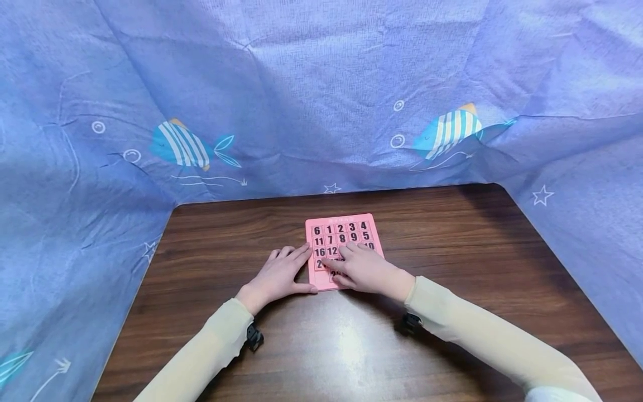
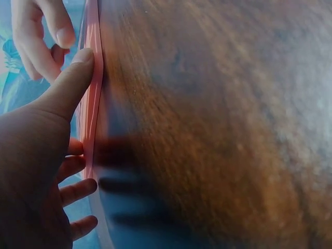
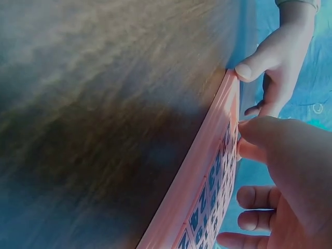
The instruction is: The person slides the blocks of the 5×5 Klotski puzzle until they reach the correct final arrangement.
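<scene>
A pink sliding number puzzle [image 1: 341, 239] lies flat on the table, its black-numbered tiles in rows. The lower left corner of its grid shows bare pink with no tile. Along the puzzle's left side rests my left hand [image 1: 281, 273], index fingertip at the left edge and thumb at the near left corner. My right hand [image 1: 370, 271] is over the right and lower part, hiding several tiles. Its index fingertip touches the tile marked 21 [image 1: 318, 264], and its thumb lies near the bottom row. In the right wrist view the puzzle's pink rim [image 3: 176, 207] runs below the fingers.
The puzzle sits toward the far side of a dark wood-grain table [image 1: 226, 234]. Blue cloth with fish prints [image 1: 311, 100] hangs behind the table and along both sides. A black wrist device [image 1: 254, 336] is at the left cuff, another [image 1: 412, 321] at the right.
</scene>
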A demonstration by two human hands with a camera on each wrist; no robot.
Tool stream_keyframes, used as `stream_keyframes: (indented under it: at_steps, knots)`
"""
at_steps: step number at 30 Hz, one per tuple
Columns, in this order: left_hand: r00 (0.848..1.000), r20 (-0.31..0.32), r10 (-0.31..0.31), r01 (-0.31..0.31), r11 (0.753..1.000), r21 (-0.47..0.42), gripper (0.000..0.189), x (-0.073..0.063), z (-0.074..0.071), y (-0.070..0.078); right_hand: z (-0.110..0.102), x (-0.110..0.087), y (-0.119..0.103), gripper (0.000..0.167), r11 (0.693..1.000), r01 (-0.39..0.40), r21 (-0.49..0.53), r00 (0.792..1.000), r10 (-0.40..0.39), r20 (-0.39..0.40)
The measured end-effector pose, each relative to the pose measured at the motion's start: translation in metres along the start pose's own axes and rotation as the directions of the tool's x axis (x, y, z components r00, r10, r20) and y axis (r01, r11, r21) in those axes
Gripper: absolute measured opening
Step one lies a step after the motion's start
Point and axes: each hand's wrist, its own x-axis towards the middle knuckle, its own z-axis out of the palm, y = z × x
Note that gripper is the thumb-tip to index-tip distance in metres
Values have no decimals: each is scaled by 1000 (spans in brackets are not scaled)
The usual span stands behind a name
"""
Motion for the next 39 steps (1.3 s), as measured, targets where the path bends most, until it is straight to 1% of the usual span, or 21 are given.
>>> stream_keyframes:
  at_steps: [5,7,10,15,19,25,29,34,37,39]
  knots:
    - [1000,21,-12,13,999,-31,101,0,0,1,2,3,-1,45,1000,-3,-16,1000,3,25]
    - [1000,19,-14,14,999,-38,101,-1,1,1,2,3,-2,45,1000,2,-21,999,-1,37]
    - [1000,24,-18,19,999,-31,102,-2,1,0,2,2,-4,47,1000,5,-28,999,-4,44]
    - [1000,16,-16,17,999,-35,102,-3,2,-2,5,-2,-8,47,998,27,-60,1000,-26,10]
    - [1000,4,-14,14,999,-41,101,-4,2,-3,6,-6,-11,44,997,45,-57,999,-47,-22]
    - [1000,-15,-5,4,999,-37,99,-6,1,-3,4,-12,-17,47,996,77,-54,997,-78,-21]
    - [1000,-13,-6,5,999,-45,100,-5,1,-3,2,-13,-18,47,995,91,-34,996,-91,-12]
    - [1000,-15,8,-9,999,-35,101,-3,3,-4,-1,-6,-11,44,995,100,7,995,-99,-14]
    - [999,-27,24,-25,1000,-17,100,-2,3,-4,-3,3,-5,41,996,77,41,997,-77,-15]
    - [999,-32,27,-28,1000,-9,99,-1,2,-4,-3,9,-1,41,998,56,39,998,-56,-6]
